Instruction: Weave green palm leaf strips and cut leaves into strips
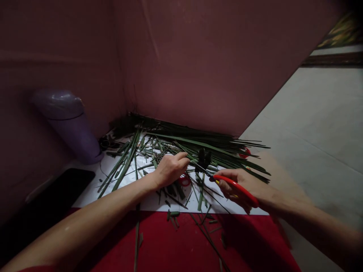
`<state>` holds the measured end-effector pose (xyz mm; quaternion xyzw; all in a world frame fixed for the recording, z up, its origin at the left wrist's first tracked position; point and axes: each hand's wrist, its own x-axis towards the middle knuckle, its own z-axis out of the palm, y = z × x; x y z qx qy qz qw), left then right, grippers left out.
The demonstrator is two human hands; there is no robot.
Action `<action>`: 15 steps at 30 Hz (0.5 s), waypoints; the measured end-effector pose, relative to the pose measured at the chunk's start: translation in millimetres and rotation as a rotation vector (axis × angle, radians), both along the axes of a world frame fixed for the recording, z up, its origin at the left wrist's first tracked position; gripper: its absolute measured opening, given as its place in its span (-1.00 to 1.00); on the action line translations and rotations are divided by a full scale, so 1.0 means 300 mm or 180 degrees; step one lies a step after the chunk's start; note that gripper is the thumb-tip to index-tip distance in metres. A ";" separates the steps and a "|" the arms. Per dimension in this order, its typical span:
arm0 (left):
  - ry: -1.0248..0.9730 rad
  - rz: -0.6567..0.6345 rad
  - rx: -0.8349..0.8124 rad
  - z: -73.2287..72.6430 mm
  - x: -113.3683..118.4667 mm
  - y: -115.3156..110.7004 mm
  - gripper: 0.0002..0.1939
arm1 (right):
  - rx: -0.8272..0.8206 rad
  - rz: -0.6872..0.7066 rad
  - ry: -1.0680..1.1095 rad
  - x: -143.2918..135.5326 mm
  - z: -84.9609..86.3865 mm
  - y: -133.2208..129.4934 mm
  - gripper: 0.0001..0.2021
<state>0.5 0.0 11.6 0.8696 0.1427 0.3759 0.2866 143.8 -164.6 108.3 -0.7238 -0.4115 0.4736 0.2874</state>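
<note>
My right hand (pixel 236 185) is closed round the red handles of a pair of scissors (pixel 238 187). The blades point left, toward the fingertips of my left hand (pixel 171 168). Those fingers are pinched together on a thin green leaf strip (pixel 193 161) whose tip meets the blades. A dark leafy clump (pixel 203 158) shows just behind the blades; I cannot tell whether it is held. Long green leaf blades (pixel 210 145) lie in a bundle along the wall, with cut pieces scattered under both hands. A red ring (pixel 185 180) sits partly hidden below my left hand.
White paper (pixel 238 209) covers the back of a red surface (pixel 176 249). At left, a purple cylinder (pixel 70 128) leans by the wall, near a black flat object (pixel 76 179). More leaf blades (pixel 124 162) fan out at left. Another red item (pixel 244 152) is partly hidden by the bundle.
</note>
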 end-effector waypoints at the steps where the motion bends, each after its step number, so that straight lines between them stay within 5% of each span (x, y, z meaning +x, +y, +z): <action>1: -0.0032 -0.0022 -0.0034 0.000 -0.001 -0.001 -0.89 | 0.0001 -0.0012 -0.0025 -0.003 0.000 0.003 -0.79; 9: -0.0072 -0.0106 0.0095 0.002 -0.009 -0.004 -0.89 | 0.0116 -0.0151 -0.0035 -0.024 0.009 0.007 -0.81; 15: 0.0306 0.0090 0.1248 -0.023 -0.004 0.003 -0.80 | 0.0094 -0.0064 0.0085 0.006 -0.041 0.017 -0.77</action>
